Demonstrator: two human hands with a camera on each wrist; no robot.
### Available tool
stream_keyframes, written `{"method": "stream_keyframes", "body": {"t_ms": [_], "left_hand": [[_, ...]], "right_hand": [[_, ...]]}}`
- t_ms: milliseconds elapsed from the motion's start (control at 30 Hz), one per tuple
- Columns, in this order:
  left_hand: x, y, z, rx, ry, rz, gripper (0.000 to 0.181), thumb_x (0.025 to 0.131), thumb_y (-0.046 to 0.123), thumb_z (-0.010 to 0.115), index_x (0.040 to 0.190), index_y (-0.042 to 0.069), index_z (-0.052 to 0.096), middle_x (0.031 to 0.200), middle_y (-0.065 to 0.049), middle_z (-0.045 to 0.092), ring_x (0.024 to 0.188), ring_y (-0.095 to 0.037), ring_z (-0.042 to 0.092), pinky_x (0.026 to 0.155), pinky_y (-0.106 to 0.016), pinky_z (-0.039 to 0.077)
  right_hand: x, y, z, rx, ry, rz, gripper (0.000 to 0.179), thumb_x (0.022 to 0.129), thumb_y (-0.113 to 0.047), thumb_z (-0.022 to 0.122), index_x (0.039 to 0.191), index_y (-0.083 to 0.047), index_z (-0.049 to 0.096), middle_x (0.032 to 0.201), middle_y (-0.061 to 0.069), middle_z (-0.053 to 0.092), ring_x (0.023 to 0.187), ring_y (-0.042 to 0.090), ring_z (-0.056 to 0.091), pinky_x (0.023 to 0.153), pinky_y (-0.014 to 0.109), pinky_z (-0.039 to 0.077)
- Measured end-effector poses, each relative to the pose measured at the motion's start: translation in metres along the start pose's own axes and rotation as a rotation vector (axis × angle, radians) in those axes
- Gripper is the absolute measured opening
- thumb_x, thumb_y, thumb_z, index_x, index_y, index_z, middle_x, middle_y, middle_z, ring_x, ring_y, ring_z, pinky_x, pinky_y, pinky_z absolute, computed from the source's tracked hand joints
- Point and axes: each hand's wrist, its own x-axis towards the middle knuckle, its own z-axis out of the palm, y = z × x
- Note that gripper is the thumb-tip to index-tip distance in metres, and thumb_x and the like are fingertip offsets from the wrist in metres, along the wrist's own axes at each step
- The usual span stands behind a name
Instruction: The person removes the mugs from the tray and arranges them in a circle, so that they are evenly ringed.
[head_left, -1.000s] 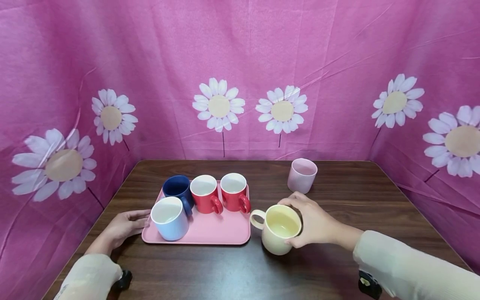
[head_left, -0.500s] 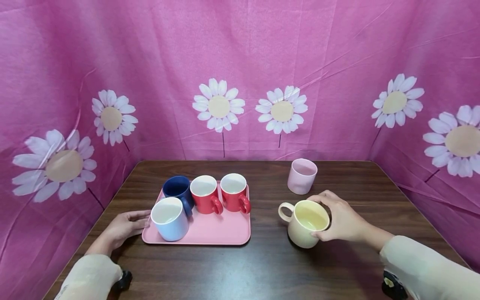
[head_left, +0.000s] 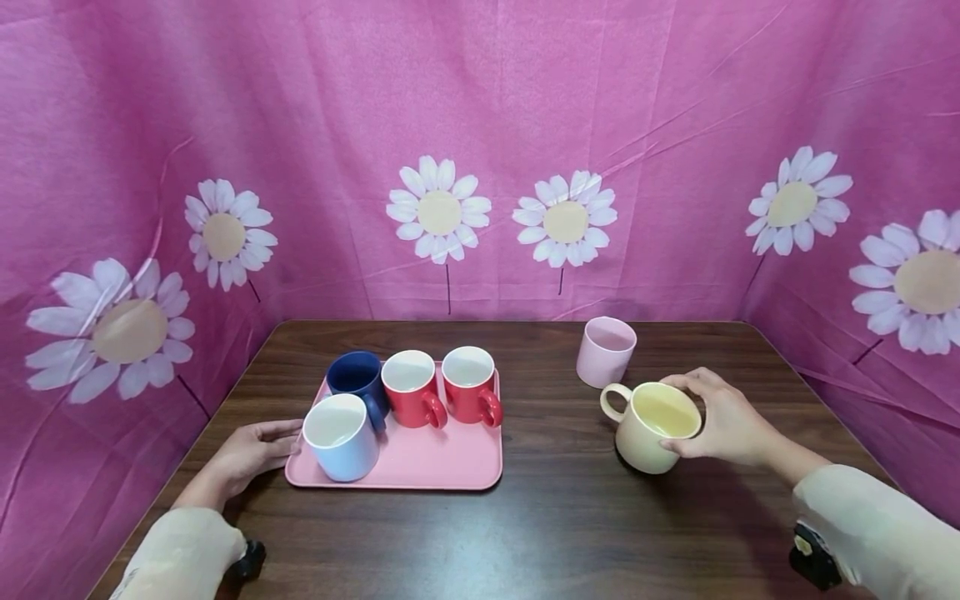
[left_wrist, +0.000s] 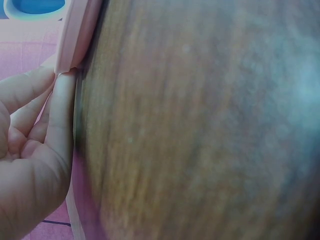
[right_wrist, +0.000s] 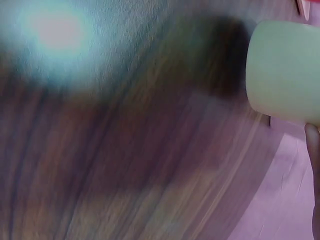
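Observation:
My right hand (head_left: 723, 425) grips a pale yellow mug (head_left: 647, 437) by its body, thumb on the near side and fingers on the far side. The mug's handle points left. Whether its base touches the table is unclear. In the right wrist view, the mug (right_wrist: 285, 72) shows at the upper right edge. At the left, my left hand (head_left: 243, 458) holds the left rim of a pink tray (head_left: 442, 462); the left wrist view shows the fingers (left_wrist: 61, 110) at that rim. On the tray stand a white mug (head_left: 345, 454), a navy mug (head_left: 356, 375) and two red mugs (head_left: 412, 406).
A pale pink cup (head_left: 603, 358) stands behind the yellow mug, near the back edge of the brown wooden table (head_left: 450, 546). A magenta cloth (head_left: 480, 100) printed with white daisies hangs around the back and sides.
My right hand has carried the yellow mug rightward and back, away from the tray's right edge. My left hand, the tray and its mugs stay put.

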Motion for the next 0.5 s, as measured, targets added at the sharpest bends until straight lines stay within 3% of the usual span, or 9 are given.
{"method": "stream_keyframes", "body": {"t_ms": [500], "left_hand": [[0.002, 0.0, 0.0, 0.009, 0.009, -0.014, 0.056, 0.091, 0.001, 0.062, 0.135, -0.02, 0.035, 0.128, -0.03, 0.052, 0.093, -0.01, 0.062, 0.082, -0.033, 0.054]], "right_hand": [[0.005, 0.034, -0.014, -0.091, 0.046, 0.112, 0.071, 0.048, -0.033, 0.093, 0.106, -0.002, 0.065, 0.086, 0.006, 0.056, 0.077, 0.019, 0.049, 0.061, 0.035, 0.042]]}}
